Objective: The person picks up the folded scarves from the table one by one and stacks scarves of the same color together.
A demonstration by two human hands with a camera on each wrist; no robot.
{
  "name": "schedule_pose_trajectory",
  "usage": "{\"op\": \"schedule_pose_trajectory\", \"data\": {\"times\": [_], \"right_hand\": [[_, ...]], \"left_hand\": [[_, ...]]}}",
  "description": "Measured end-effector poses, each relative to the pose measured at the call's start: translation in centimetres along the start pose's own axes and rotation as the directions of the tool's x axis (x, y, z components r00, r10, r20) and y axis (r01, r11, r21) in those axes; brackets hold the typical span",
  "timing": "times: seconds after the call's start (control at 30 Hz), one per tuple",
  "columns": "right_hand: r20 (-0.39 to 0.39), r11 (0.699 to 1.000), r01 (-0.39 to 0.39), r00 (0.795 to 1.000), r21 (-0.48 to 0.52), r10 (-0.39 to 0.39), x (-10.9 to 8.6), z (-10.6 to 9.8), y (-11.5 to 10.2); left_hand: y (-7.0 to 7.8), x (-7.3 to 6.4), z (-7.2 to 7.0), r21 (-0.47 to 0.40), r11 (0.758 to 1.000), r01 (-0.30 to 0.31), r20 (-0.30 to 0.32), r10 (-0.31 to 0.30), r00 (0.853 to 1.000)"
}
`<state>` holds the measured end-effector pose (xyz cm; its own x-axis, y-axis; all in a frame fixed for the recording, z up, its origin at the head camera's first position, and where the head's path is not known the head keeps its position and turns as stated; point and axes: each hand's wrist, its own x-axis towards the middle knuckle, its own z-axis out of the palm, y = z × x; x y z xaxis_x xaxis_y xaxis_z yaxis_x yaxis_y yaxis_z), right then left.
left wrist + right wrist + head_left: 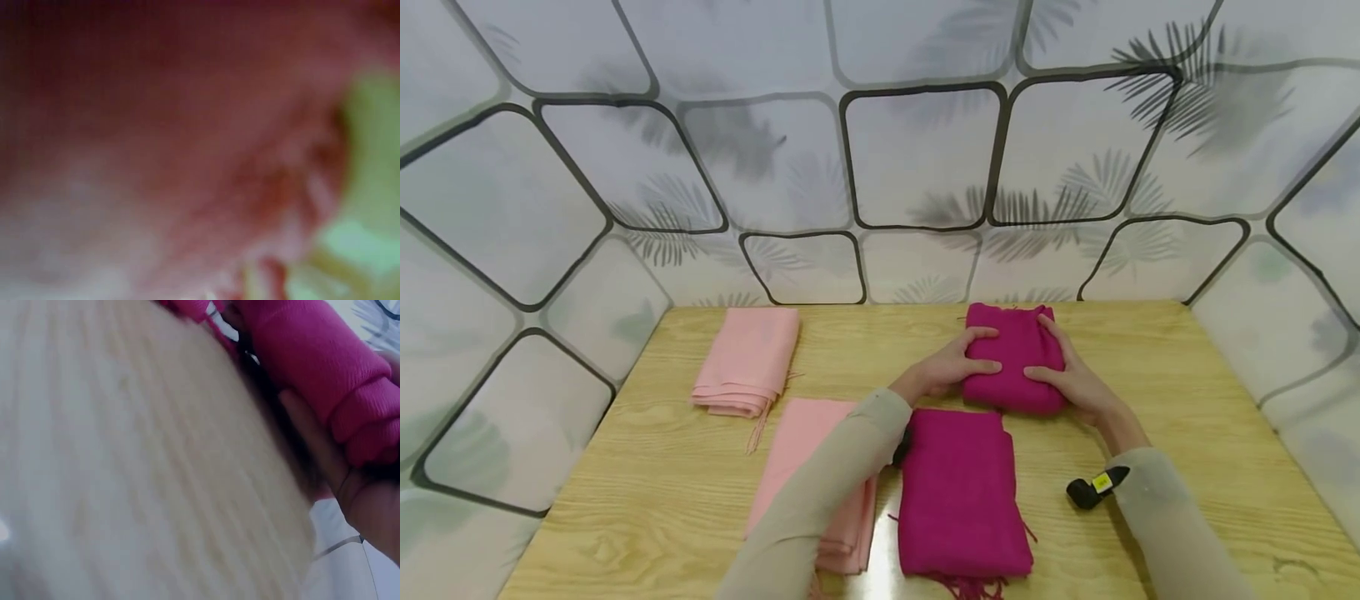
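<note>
Both hands are on a folded magenta scarf (pixel 1011 354) at the back right of the table. My left hand (pixel 946 365) grips its left edge, thumb and forefinger lying on the cloth. On the opposite side, my right hand (pixel 1081 379) holds the scarf's right edge, thumb in front. In the right wrist view, the right hand (pixel 369 500) lies along the rolled, layered side of the scarf (pixel 319 350). The left wrist view is blurred and close. Nearer to me lies a second folded magenta scarf (pixel 958 492) with fringe at its front end.
A folded pink scarf (pixel 748 358) with loose fringe lies at the back left. Another pink scarf (pixel 801 425) is partly hidden under my left sleeve (pixel 820 492). The wooden table (pixel 625 500) meets patterned cloth walls (pixel 917 158) behind and at both sides.
</note>
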<state>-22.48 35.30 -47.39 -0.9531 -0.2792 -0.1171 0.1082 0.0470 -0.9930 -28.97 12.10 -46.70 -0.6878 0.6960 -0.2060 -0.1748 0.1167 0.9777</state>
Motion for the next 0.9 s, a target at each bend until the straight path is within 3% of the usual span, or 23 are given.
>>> {"op": "schedule_pose_trajectory", "data": {"times": [0.13, 0.3, 0.53, 0.77, 0.9], "right_hand": [[0.019, 1.000, 0.016, 1.000, -0.009, -0.016, -0.15, -0.10, 0.29], [-0.037, 0.999, 0.002, 0.999, -0.046, -0.004, -0.17, 0.09, 0.58], [-0.080, 1.000, -0.026, 0.996, 0.017, 0.028, -0.26, 0.31, 0.86], [-0.023, 0.999, 0.015, 1.000, 0.048, -0.014, -0.18, 0.13, 0.98], [0.007, 0.999, 0.033, 0.999, 0.016, -0.033, -0.21, 0.04, 1.07]], "left_hand": [[-0.15, 0.18, -0.06, 0.001, 1.000, 0.008, 0.000, -0.008, 1.000], [-0.18, 0.16, -0.13, -0.009, 1.000, 0.018, 0.010, -0.018, 1.000], [-0.10, 0.15, -0.17, -0.028, 1.000, 0.005, 0.030, -0.004, 1.000], [-0.11, 0.06, -0.37, 0.082, 0.996, -0.041, 0.038, 0.038, 0.999], [-0.20, 0.03, -0.44, 0.117, 0.991, -0.059, 0.051, 0.053, 0.997]]}}
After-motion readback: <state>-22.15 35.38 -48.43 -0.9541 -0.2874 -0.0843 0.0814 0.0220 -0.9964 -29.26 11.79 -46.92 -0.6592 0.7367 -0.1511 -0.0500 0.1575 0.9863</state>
